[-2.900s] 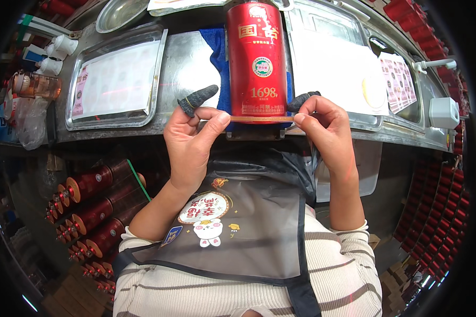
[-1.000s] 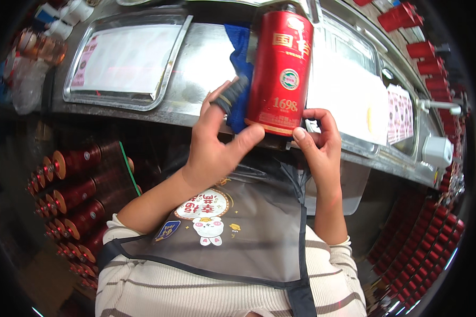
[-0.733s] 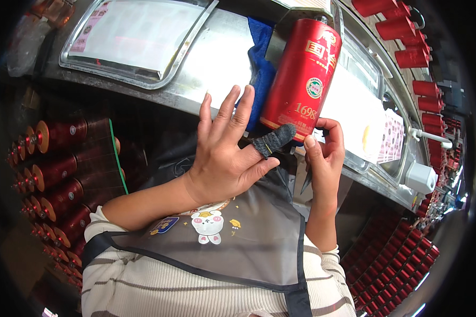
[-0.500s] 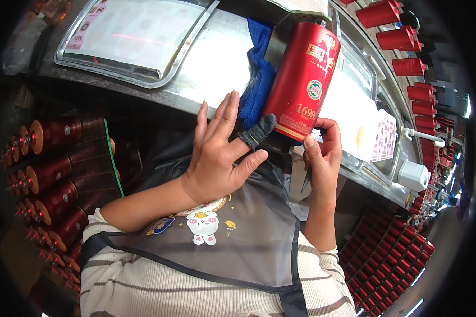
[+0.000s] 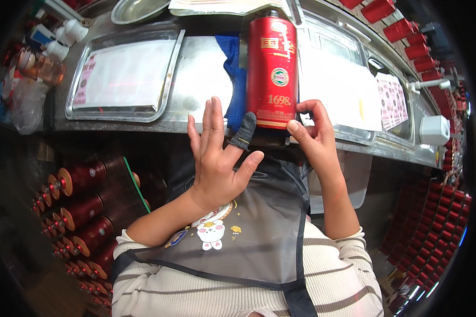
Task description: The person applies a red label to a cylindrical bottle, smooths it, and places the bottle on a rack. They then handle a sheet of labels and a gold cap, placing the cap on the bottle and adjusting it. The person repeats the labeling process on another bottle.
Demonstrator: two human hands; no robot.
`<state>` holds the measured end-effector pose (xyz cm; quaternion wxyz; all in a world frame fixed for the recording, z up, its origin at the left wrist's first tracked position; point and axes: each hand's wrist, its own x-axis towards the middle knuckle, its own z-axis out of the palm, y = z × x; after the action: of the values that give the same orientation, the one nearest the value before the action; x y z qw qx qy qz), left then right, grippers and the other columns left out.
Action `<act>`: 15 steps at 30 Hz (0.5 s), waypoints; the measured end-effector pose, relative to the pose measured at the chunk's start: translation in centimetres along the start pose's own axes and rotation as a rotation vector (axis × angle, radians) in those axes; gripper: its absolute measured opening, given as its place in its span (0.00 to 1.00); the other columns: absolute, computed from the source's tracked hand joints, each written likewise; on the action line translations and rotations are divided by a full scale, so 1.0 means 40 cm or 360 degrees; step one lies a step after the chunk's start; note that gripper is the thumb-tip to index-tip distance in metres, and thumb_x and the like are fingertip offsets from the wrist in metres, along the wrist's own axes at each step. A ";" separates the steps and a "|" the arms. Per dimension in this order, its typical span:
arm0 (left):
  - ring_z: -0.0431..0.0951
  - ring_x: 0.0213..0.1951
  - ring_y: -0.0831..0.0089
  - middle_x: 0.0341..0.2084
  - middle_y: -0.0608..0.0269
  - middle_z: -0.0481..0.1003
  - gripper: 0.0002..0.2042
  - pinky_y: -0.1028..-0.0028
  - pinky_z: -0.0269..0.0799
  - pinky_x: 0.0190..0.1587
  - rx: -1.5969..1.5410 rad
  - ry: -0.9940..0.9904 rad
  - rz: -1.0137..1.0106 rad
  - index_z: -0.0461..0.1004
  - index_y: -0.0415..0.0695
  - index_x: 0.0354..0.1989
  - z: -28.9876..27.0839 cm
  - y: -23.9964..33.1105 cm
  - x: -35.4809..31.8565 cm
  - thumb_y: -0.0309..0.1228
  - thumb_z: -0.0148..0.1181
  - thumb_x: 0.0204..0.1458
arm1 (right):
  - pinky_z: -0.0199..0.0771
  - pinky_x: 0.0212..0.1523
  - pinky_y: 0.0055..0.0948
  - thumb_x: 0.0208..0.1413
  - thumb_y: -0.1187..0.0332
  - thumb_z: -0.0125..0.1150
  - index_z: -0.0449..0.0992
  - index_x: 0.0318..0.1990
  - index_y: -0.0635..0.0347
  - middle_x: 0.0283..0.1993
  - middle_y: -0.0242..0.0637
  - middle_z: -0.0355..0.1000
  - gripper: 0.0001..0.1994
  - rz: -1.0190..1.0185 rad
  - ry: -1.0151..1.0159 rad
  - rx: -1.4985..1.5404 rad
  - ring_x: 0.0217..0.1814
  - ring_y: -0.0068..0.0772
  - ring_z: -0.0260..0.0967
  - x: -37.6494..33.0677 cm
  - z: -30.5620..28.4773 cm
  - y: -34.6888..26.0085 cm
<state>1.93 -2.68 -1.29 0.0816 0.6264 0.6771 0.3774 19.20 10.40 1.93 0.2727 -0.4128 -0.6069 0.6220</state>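
Observation:
A tall red cylindrical bottle (image 5: 272, 68) with gold markings lies on the steel counter, its base toward me at the counter's front edge. My right hand (image 5: 312, 134) pinches the bottle's base at its right corner with thumb and fingers. My left hand (image 5: 217, 156) is spread with fingers apart, palm facing the bottle's left side; its index finger wears a dark grey fabric cot that touches the bottle's lower left edge. A blue cloth (image 5: 232, 79) lies under and left of the bottle.
A steel tray (image 5: 172, 87) with a white sheet sits left of the bottle, another tray (image 5: 354, 132) with white sheets to the right. Small white-capped bottles (image 5: 63, 39) stand at far left. Racks of red bottles (image 5: 84, 211) fill the space below left and at right (image 5: 423, 222).
The view has swung back so the bottle stands straight instead of tilted. My left hand stays spread beside the bottle; earlier both hands pinched its base. The right hand keeps its hold.

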 end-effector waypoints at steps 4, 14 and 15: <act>0.47 0.72 0.33 0.70 0.26 0.48 0.20 0.32 0.32 0.67 0.0167 -0.0049 0.0152 0.82 0.37 0.43 -0.020 0.023 0.026 0.44 0.63 0.55 | 0.60 0.28 0.10 0.60 0.64 0.67 0.64 0.50 0.59 0.39 0.29 0.72 0.19 0.0008 -0.0013 -0.0054 0.29 0.06 0.64 -0.004 -0.007 0.012; 0.62 0.63 0.25 0.61 0.33 0.67 0.08 0.26 0.49 0.63 0.0488 -0.0012 0.0663 0.77 0.35 0.23 0.017 0.109 0.157 0.29 0.62 0.40 | 0.59 0.24 0.17 0.54 0.76 0.64 0.71 0.53 0.60 0.36 0.30 0.70 0.18 -0.0154 -0.0055 -0.0234 0.25 0.11 0.58 -0.006 -0.058 0.048; 0.63 0.63 0.27 0.61 0.34 0.67 0.09 0.29 0.50 0.64 0.0521 -0.0014 0.0656 0.78 0.36 0.27 0.039 0.104 0.167 0.30 0.62 0.42 | 0.59 0.25 0.17 0.52 0.78 0.64 0.72 0.53 0.60 0.36 0.30 0.69 0.19 -0.0190 -0.0034 -0.0479 0.24 0.13 0.58 -0.015 -0.066 0.045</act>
<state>4.77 3.73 2.60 -0.0966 0.7576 0.5868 0.2688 22.04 11.09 0.47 0.2378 -0.4055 -0.7197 0.5110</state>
